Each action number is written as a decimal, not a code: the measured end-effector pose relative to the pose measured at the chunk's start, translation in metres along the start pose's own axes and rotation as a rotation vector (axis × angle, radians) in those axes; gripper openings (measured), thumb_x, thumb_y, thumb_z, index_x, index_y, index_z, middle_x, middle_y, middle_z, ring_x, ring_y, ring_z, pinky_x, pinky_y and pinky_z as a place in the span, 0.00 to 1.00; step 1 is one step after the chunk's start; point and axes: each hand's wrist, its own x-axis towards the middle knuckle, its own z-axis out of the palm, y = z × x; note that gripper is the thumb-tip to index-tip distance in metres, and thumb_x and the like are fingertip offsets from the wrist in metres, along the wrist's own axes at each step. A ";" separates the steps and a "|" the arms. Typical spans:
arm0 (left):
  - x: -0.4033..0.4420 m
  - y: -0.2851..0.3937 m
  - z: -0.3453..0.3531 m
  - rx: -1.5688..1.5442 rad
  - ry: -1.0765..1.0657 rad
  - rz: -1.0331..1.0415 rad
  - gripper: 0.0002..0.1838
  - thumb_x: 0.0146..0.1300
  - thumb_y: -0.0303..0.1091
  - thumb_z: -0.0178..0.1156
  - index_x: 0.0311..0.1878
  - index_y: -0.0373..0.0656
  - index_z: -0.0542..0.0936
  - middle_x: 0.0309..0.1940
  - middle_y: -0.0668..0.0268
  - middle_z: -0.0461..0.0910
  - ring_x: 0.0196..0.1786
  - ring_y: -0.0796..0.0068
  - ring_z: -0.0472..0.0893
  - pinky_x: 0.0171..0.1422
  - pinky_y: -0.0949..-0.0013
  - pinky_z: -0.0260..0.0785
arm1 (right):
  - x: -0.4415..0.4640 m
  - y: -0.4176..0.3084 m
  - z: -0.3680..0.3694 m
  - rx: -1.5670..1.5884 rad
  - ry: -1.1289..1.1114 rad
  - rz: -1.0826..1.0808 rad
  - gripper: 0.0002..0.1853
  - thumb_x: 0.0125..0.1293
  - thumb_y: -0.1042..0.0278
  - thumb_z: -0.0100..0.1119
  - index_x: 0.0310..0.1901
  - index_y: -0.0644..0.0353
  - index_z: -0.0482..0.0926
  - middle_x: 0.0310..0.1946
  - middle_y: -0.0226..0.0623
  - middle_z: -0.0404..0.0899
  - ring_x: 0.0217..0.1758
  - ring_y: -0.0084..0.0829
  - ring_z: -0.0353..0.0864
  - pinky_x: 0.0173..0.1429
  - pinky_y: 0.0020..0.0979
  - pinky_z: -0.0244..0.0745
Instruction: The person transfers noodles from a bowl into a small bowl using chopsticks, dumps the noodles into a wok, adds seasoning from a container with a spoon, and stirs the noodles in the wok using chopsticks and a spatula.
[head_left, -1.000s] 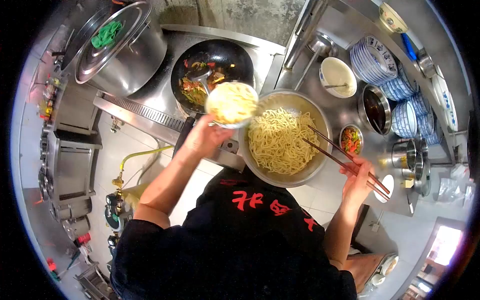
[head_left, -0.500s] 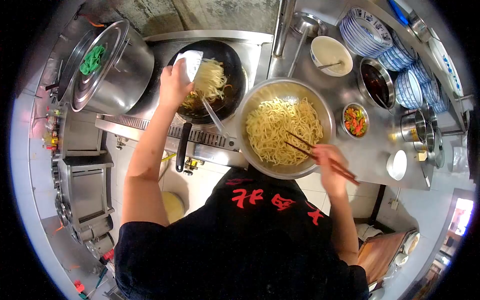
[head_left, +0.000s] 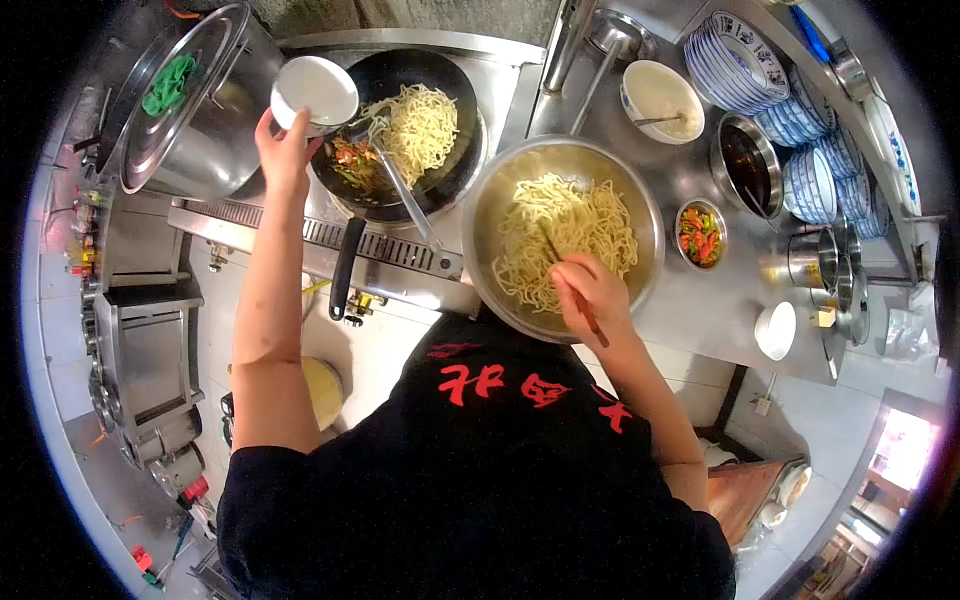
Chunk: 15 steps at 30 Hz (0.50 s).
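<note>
A small white bowl (head_left: 313, 92) is held by its near rim in my left hand (head_left: 284, 155), tilted with its inside facing up, at the left edge of a black wok (head_left: 335, 195). Pale noodles (head_left: 425, 132) lie in the wok beside chopped vegetables (head_left: 352, 162). A metal spatula or ladle (head_left: 405, 192) rests in it, its handle over the near rim. My right hand (head_left: 597, 295) is closed round dark chopsticks (head_left: 547, 240). Their tips are down among the noodles (head_left: 612, 222) in a large steel basin (head_left: 480, 255).
Left of the wok stands a lidded steel pot (head_left: 220, 150). On the right counter are a cream bowl with a spoon (head_left: 655, 85), a pan of dark sauce (head_left: 728, 180), chopped peppers (head_left: 702, 240), a small white bowl (head_left: 775, 330) and stacked patterned bowls (head_left: 715, 75).
My left hand has moved left from over the wok, and the bowl has turned upward. More noodles show in the wok. My right hand has moved left and lowered the chopsticks into the basin's noodles.
</note>
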 end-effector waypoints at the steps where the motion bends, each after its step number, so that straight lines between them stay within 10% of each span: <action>1: -0.010 0.004 -0.002 -0.106 0.001 -0.054 0.33 0.57 0.35 0.65 0.63 0.42 0.59 0.49 0.58 0.73 0.49 0.66 0.76 0.46 0.63 0.74 | -0.002 -0.007 0.001 0.066 -0.008 0.054 0.08 0.55 0.74 0.61 0.36 0.52 0.75 0.35 0.42 0.78 0.32 0.42 0.78 0.34 0.38 0.73; 6: -0.082 0.007 0.002 -0.368 -0.159 -0.286 0.22 0.64 0.38 0.56 0.59 0.44 0.64 0.53 0.58 0.70 0.52 0.64 0.74 0.48 0.61 0.77 | 0.000 0.027 0.030 -0.062 -0.302 -0.068 0.04 0.58 0.74 0.60 0.33 0.53 0.77 0.36 0.37 0.78 0.36 0.36 0.80 0.39 0.30 0.75; 9: -0.117 0.000 0.002 -0.415 -0.171 -0.406 0.22 0.65 0.40 0.54 0.58 0.44 0.64 0.54 0.59 0.70 0.55 0.64 0.73 0.48 0.62 0.77 | -0.003 0.047 0.005 0.149 0.177 0.026 0.02 0.62 0.72 0.56 0.35 0.55 0.78 0.35 0.37 0.78 0.36 0.34 0.79 0.39 0.29 0.74; 15: -0.162 -0.004 0.000 -0.497 -0.268 -0.423 0.27 0.63 0.43 0.56 0.62 0.46 0.61 0.57 0.61 0.69 0.57 0.65 0.72 0.50 0.62 0.76 | -0.027 0.087 -0.063 0.286 0.281 0.538 0.12 0.70 0.63 0.48 0.47 0.60 0.76 0.36 0.33 0.79 0.26 0.22 0.77 0.27 0.22 0.74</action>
